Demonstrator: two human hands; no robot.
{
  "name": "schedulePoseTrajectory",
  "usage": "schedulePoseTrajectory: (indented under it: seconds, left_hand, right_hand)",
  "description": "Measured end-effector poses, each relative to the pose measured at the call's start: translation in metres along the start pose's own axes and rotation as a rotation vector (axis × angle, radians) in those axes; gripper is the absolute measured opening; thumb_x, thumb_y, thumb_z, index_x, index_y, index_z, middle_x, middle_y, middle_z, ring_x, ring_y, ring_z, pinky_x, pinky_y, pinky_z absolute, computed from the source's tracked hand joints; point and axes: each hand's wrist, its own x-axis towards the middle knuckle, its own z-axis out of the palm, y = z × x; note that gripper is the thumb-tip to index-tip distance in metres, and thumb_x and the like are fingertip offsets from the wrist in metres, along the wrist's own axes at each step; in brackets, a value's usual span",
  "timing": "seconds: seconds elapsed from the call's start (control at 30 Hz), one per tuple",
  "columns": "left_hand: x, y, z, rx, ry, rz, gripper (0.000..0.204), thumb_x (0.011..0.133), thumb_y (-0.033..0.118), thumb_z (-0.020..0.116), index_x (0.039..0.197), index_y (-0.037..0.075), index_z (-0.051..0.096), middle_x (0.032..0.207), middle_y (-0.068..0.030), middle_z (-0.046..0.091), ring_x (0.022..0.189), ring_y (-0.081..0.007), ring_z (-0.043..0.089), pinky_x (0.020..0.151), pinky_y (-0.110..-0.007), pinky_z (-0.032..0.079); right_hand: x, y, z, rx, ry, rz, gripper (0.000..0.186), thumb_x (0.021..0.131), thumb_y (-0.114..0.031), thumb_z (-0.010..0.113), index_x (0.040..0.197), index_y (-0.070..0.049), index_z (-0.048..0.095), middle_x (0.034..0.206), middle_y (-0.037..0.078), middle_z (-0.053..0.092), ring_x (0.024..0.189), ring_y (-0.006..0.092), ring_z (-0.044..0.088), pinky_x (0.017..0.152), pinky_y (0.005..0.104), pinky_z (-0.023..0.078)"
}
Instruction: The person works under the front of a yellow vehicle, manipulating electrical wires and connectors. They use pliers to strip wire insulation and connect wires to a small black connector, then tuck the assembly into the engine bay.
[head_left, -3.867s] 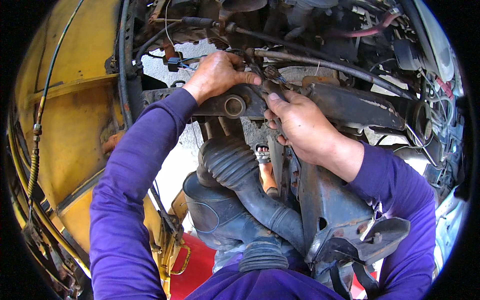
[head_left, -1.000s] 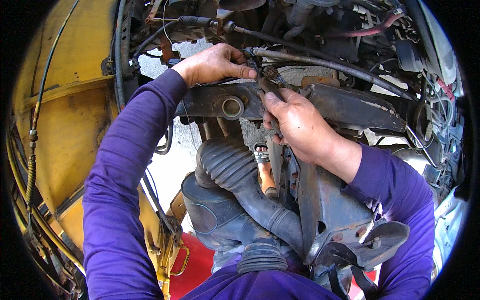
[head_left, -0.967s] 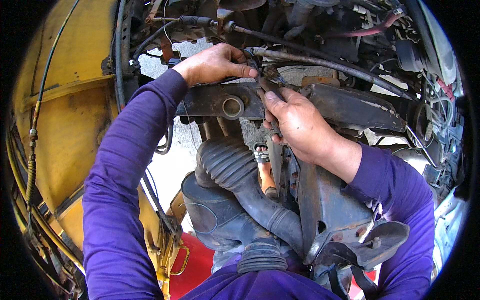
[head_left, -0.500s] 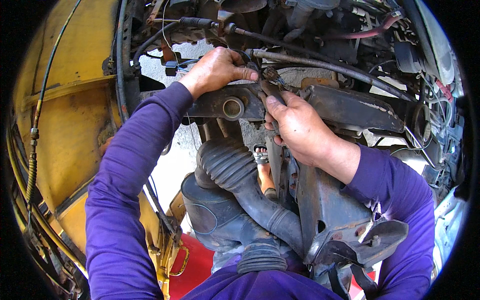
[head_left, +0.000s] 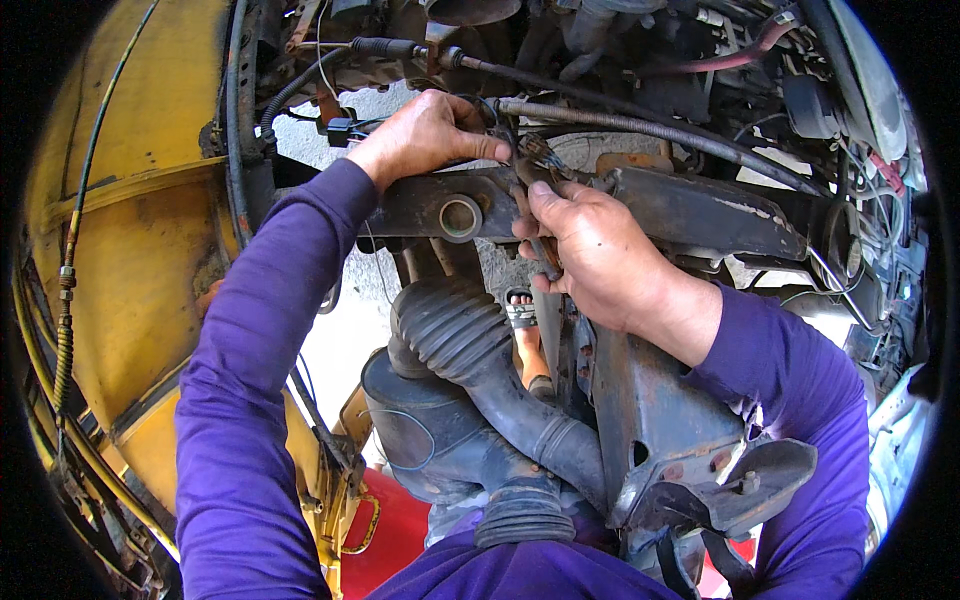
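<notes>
My right hand (head_left: 605, 245) is closed around a pair of worn, dark pliers (head_left: 546, 254), thumb on top and fingers curled about the handles. The jaws point up toward my left hand (head_left: 432, 138), which is closed in a pinch just left of them. What its fingertips hold is mostly hidden; it seems to be thin dark wire. A bundle of loose wire ends (head_left: 543, 152) spreads right beside the jaws. Both hands are above a black steel crossbeam (head_left: 410, 208) with a round tube end (head_left: 461, 217) set in it.
Below the beam are a ribbed black air hose (head_left: 455, 325) and a dark canister (head_left: 395, 415). A rusty bracket (head_left: 690, 440) stands by my right forearm. Yellow panels (head_left: 150, 260) line the left. A sheathed cable (head_left: 660, 140) crosses behind. Someone's sandalled foot (head_left: 523, 312) shows below.
My left hand has shifted slightly up and left. In my right hand the pliers have turned more upright, and their handles show more plainly between thumb and fingers.
</notes>
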Motion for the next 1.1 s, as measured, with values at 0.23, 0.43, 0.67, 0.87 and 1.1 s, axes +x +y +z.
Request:
schedulePoseTrajectory:
  seconds: [0.23,0.43,0.67,0.87,1.1]
  left_hand:
    - [0.009,-0.001,-0.013,0.071,-0.033,0.059,0.030,0.091,0.021,0.068,0.113,0.000,0.072,0.098,-0.0095,0.074,0.093,-0.0172,0.067,0.088,-0.033,0.052]
    - [0.019,-0.001,-0.015,0.353,-0.032,0.156,0.030,0.093,0.021,0.065,0.114,0.002,0.074,0.112,-0.0214,0.074,0.101,-0.0376,0.071,0.090,-0.042,0.056]
    - [0.025,-0.014,-0.014,0.539,-0.069,0.302,0.023,0.091,0.012,0.064,0.109,0.009,0.077,0.104,-0.0202,0.074,0.101,-0.0356,0.071,0.089,-0.042,0.057]
    - [0.034,-0.019,-0.023,0.080,-0.293,0.121,0.017,0.085,0.007,0.067,0.101,0.004,0.072,0.092,-0.0125,0.073,0.090,-0.0318,0.070,0.082,-0.040,0.055]
    - [0.034,-0.003,-0.012,-0.612,-0.264,-0.468,0.011,0.094,0.012,0.062,0.091,0.004,0.069,0.078,-0.0058,0.066,0.068,-0.0183,0.065,0.066,-0.034,0.055]
  right_hand:
    - [-0.007,-0.007,0.005,-0.004,0.025,0.002,0.029,0.107,-0.040,0.051,0.116,-0.014,0.059,0.104,0.003,0.063,0.096,0.0172,0.054,0.083,0.0435,0.046]
    - [-0.010,-0.008,0.005,-0.031,0.041,0.037,0.031,0.108,-0.040,0.050,0.118,-0.013,0.059,0.107,0.004,0.063,0.099,0.0167,0.053,0.089,0.0490,0.046]
    - [-0.011,-0.009,0.002,-0.098,-0.014,0.010,0.035,0.106,-0.043,0.050,0.121,-0.012,0.058,0.109,0.005,0.063,0.099,0.0164,0.052,0.088,0.0484,0.047]
    - [-0.008,-0.008,-0.001,-0.096,-0.043,-0.002,0.037,0.106,-0.044,0.050,0.123,-0.011,0.058,0.110,0.006,0.063,0.100,0.0165,0.052,0.087,0.0466,0.047]
    - [-0.006,-0.004,0.001,-0.117,-0.005,-0.061,0.041,0.104,-0.041,0.050,0.123,-0.005,0.057,0.108,0.008,0.065,0.095,0.0199,0.059,0.081,0.0435,0.051]
